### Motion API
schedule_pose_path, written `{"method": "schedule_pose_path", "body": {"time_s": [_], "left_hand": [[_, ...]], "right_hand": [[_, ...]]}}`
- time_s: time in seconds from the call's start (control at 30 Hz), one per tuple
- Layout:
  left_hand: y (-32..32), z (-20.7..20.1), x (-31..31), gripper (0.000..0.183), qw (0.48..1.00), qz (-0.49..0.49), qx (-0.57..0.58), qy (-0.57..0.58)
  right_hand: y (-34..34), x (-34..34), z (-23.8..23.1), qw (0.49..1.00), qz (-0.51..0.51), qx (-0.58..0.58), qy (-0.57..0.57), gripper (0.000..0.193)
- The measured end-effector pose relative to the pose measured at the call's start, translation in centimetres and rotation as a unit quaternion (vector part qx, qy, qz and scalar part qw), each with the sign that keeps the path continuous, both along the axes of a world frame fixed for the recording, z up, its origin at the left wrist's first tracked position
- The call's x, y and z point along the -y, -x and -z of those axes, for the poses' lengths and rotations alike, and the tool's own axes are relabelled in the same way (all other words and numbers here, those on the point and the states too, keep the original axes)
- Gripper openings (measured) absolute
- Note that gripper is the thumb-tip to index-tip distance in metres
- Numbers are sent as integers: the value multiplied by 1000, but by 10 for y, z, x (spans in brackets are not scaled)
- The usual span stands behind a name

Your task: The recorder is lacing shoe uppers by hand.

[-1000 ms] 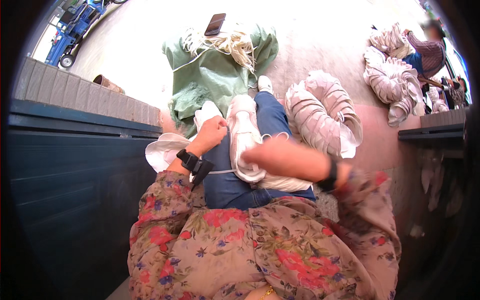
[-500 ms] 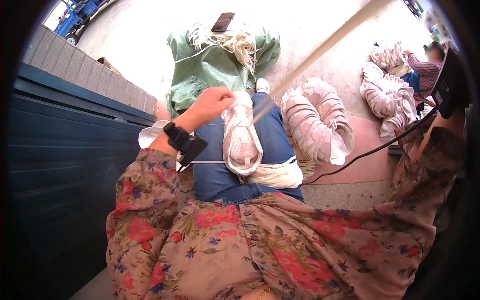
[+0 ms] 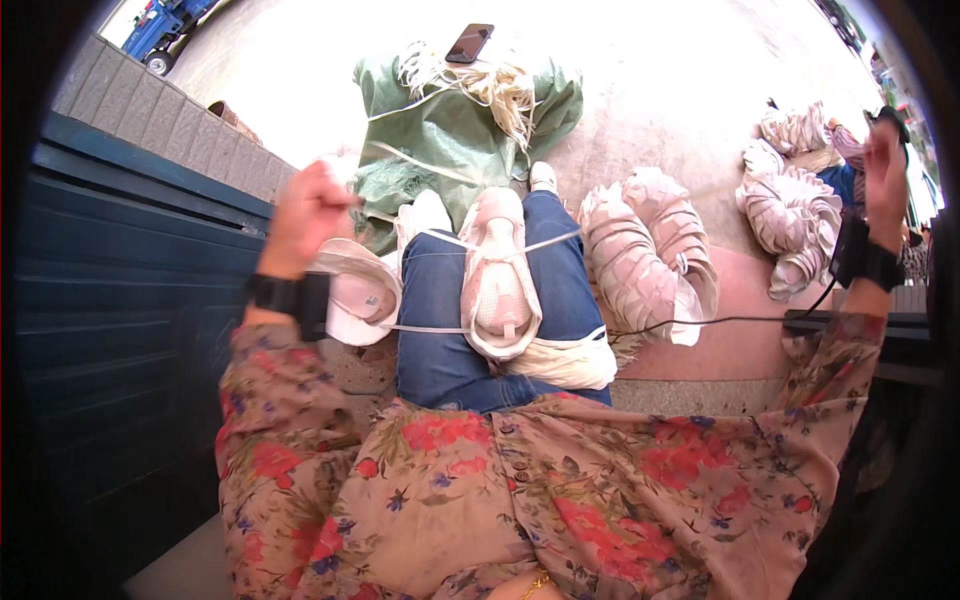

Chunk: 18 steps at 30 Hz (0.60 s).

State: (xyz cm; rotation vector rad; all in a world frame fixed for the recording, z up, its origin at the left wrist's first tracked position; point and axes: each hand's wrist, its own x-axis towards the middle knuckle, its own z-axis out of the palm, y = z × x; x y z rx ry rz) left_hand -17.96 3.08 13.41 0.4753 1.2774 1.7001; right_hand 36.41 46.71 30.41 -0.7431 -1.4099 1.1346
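A pale pink-and-white sneaker [image 3: 500,275] lies between my thighs, its toe pointing away from me. A white shoelace [image 3: 553,240] crosses its upper, stretched out to both sides. My left hand [image 3: 312,205], blurred, is closed at the left, with one run of lace leading to its fingers. Far to the right my right hand [image 3: 884,170] is raised, its fingers drawn together; the lace points toward it but fades against the bright ground. Another pale shoe [image 3: 362,290] is beside my left thigh. A bundle of cream laces [image 3: 565,362] rests on my right thigh.
Beyond my feet a green sack [image 3: 435,125] carries loose laces [image 3: 510,95] and a phone [image 3: 470,43]. Stacked shoe uppers [image 3: 640,245] stand at my right, with more piles [image 3: 795,210] beyond. A dark blue panel [image 3: 150,270] borders the left; a black cable [image 3: 740,320] runs rightward.
My left hand has moved away from the shoe toward the left. My right hand has come into view at the right. The lace, earlier slanting steeply upward, now lies lower, drawn sideways.
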Motion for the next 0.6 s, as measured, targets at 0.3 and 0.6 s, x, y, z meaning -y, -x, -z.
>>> {"method": "schedule_pose_path", "body": {"time_s": [0.3,0.6], "left_hand": [[191,8,223,19,904,-427,-7,23],[-34,69,37,24,974,96,-39,203]], "right_hand": [[22,96,203,921,99,341,160,20],[214,294,285,830,-369,413,-70,12]]}}
